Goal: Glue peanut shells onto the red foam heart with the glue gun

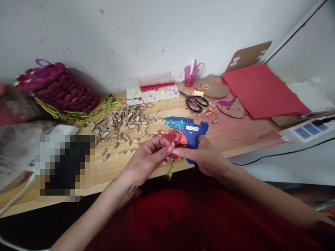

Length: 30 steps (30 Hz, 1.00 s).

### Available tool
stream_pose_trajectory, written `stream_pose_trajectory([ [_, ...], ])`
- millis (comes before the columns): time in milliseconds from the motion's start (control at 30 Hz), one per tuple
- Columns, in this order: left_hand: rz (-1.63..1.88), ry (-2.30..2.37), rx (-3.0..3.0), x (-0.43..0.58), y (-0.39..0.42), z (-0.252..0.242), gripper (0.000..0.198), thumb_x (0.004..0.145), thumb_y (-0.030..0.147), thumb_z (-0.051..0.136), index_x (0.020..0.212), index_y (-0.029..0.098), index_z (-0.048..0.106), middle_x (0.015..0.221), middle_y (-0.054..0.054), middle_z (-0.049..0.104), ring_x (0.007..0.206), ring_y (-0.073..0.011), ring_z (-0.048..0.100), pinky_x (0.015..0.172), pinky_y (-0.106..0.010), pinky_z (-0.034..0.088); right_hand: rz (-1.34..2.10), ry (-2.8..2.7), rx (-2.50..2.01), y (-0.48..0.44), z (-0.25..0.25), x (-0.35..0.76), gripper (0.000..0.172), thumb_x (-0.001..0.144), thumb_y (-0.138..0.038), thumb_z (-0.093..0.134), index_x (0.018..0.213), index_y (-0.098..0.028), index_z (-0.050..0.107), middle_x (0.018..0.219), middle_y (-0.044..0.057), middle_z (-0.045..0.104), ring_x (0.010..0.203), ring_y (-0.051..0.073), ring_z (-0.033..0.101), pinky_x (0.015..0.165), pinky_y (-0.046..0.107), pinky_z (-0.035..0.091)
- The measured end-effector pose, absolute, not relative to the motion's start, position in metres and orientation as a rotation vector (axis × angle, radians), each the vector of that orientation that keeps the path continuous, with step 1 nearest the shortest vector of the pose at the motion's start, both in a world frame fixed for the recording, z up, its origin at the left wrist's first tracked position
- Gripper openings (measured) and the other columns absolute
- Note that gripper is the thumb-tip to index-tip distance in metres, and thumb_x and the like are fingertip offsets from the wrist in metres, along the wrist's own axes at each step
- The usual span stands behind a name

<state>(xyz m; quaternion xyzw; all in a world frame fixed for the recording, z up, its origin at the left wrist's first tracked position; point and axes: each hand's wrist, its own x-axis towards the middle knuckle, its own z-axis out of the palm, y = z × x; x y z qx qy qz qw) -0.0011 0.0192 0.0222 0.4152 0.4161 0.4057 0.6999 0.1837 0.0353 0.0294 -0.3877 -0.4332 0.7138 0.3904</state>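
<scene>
My left hand [146, 157] is closed in a pinch on a small peanut shell [173, 144]. My right hand [210, 155] wraps the handle of a blue hot glue gun [180, 123], and its thumb meets the left fingertips at the shell. The gun's metal nozzle points left, its orange trigger shows, and a small red light glows on its body. Beneath the fingers lies a red piece [170, 135], partly hidden, and a yellow-green tassel [170, 169] hangs at the table edge. Peanut shells [123, 120] lie heaped and scattered beyond my left hand.
Black-handled scissors [196, 103], a pink cup [191, 77] and red sheets [264, 91] lie toward the back and right. A magenta peanut-shell craft [62, 90] rests at left, near a pixelated dark object [68, 165]. A power strip [309, 129] sits at the right.
</scene>
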Motion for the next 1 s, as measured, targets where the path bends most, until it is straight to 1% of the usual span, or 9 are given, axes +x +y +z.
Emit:
stream_pose_trajectory([
  [100, 0.914, 0.888, 0.833, 0.0007, 0.018, 0.0229, 0.019, 0.082, 0.031, 0.081, 0.086, 0.016, 0.07, 0.077, 0.002, 0.066, 0.066, -0.0052, 0.059, 0.06, -0.015, 0.049, 1.796, -1.1, -0.984, 0.0347, 0.0295, 0.1841, 0.017, 0.072, -0.02, 0.081, 0.084, -0.021, 0.07, 0.073, -0.004, 0.07, 0.067, 0.012, 0.063, 0.065, 0.025, 0.049],
  [200, 0.887, 0.87, 0.709, 0.0015, 0.018, 0.0231, 0.022, 0.078, 0.029, 0.085, 0.091, 0.017, 0.073, 0.078, 0.001, 0.07, 0.066, -0.0055, 0.063, 0.058, -0.014, 0.05, 1.808, -1.149, -1.01, 0.0346, 0.0301, 0.1863, 0.017, 0.072, -0.021, 0.081, 0.086, -0.02, 0.071, 0.073, -0.003, 0.071, 0.067, 0.013, 0.064, 0.067, 0.027, 0.051],
  [300, 0.86, 0.894, 0.677, 0.0015, 0.018, 0.0242, 0.023, 0.073, 0.029, 0.088, 0.083, 0.015, 0.073, 0.072, 0.001, 0.07, 0.06, -0.0046, 0.061, 0.055, -0.013, 0.05, 1.82, -1.217, -1.005, 0.0342, 0.031, 0.1884, 0.015, 0.073, -0.021, 0.081, 0.085, -0.021, 0.072, 0.073, -0.003, 0.073, 0.069, 0.014, 0.066, 0.07, 0.028, 0.053],
  [367, 0.846, 0.913, 0.678, 0.0014, 0.0176, 0.0252, 0.023, 0.072, 0.029, 0.089, 0.08, 0.015, 0.072, 0.069, 0.001, 0.07, 0.056, -0.0039, 0.06, 0.054, -0.012, 0.049, 1.816, -1.261, -0.985, 0.034, 0.0318, 0.1888, 0.014, 0.074, -0.02, 0.08, 0.086, -0.021, 0.073, 0.077, -0.002, 0.075, 0.073, 0.015, 0.069, 0.074, 0.029, 0.054],
  [500, 0.825, 0.928, 0.652, 0.0025, 0.0167, 0.0255, 0.025, 0.07, 0.029, 0.09, 0.078, 0.015, 0.072, 0.068, 0.001, 0.07, 0.054, -0.0032, 0.06, 0.053, -0.012, 0.05, 1.826, -1.272, -0.967, 0.0334, 0.0339, 0.1884, 0.017, 0.074, -0.019, 0.08, 0.089, -0.022, 0.073, 0.081, -0.002, 0.077, 0.076, 0.015, 0.071, 0.079, 0.03, 0.056],
  [633, 0.849, 0.934, 0.645, 0.0056, 0.0163, 0.0238, 0.027, 0.068, 0.03, 0.091, 0.075, 0.014, 0.071, 0.065, 0.002, 0.068, 0.051, -0.0023, 0.058, 0.053, -0.012, 0.049, 1.851, -1.241, -0.964, 0.0323, 0.0345, 0.1881, 0.019, 0.072, -0.02, 0.083, 0.087, -0.021, 0.072, 0.078, -0.003, 0.077, 0.076, 0.016, 0.073, 0.081, 0.032, 0.058],
  [800, 0.878, 0.95, 0.617, 0.0077, 0.0157, 0.0242, 0.03, 0.066, 0.03, 0.092, 0.076, 0.014, 0.069, 0.065, 0.002, 0.067, 0.054, -0.0043, 0.058, 0.051, -0.013, 0.047, 1.839, -1.248, -0.971, 0.0319, 0.0296, 0.1894, 0.017, 0.073, -0.022, 0.083, 0.087, -0.021, 0.073, 0.079, -0.001, 0.077, 0.077, 0.017, 0.073, 0.081, 0.033, 0.058],
  [900, 0.866, 0.951, 0.616, 0.0067, 0.0155, 0.0247, 0.03, 0.068, 0.031, 0.091, 0.081, 0.014, 0.07, 0.067, 0.001, 0.068, 0.056, -0.0054, 0.059, 0.049, -0.013, 0.046, 1.825, -1.221, -0.988, 0.0319, 0.0261, 0.1902, 0.017, 0.074, -0.022, 0.082, 0.088, -0.02, 0.073, 0.079, 0.0, 0.076, 0.075, 0.016, 0.071, 0.078, 0.032, 0.058],
  [1000, 0.861, 0.954, 0.643, 0.006, 0.0154, 0.0249, 0.028, 0.07, 0.032, 0.09, 0.081, 0.014, 0.071, 0.067, 0.001, 0.067, 0.056, -0.005, 0.058, 0.048, -0.013, 0.045, 1.807, -1.187, -0.994, 0.0316, 0.0247, 0.1906, 0.018, 0.074, -0.021, 0.082, 0.089, -0.02, 0.073, 0.078, -0.001, 0.075, 0.071, 0.014, 0.069, 0.075, 0.029, 0.057],
])
